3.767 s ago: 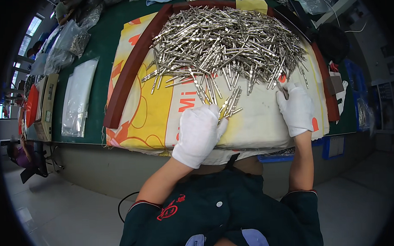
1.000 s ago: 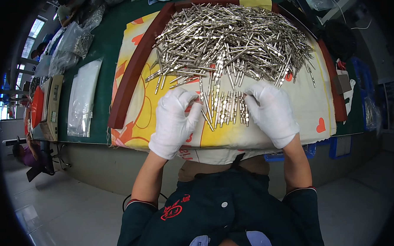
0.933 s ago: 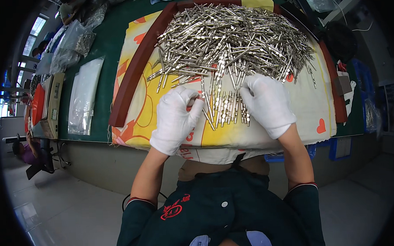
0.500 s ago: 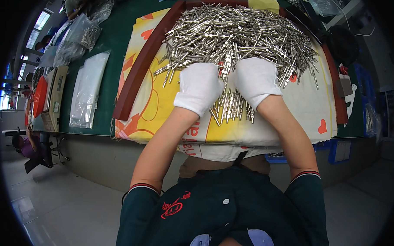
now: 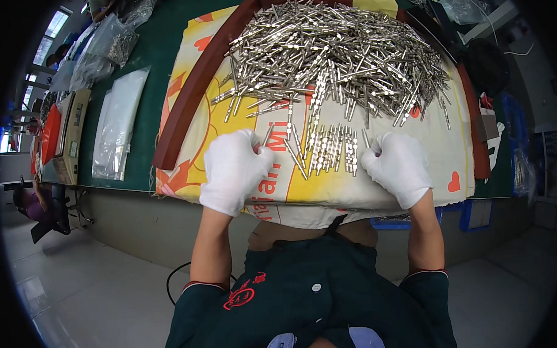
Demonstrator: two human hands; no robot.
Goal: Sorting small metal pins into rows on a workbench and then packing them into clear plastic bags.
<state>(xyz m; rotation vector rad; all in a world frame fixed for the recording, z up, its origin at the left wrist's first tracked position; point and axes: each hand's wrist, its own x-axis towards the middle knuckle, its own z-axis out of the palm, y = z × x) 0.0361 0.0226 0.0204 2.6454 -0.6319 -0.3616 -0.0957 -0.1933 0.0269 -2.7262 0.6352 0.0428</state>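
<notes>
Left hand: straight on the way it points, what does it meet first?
The left hand would probably meet the loose metal pins ahead to its right, short of the pile; depth is unclear.

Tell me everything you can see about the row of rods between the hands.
The row of rods looks like shiny silver metal: slim pieces with thicker bands, laid side by side, pointing away from the person. It lies on the printed cloth, near the larger pile, between the left hand and right hand; neither clearly touches it.

Downward fisheye head view, seemingly near
</notes>
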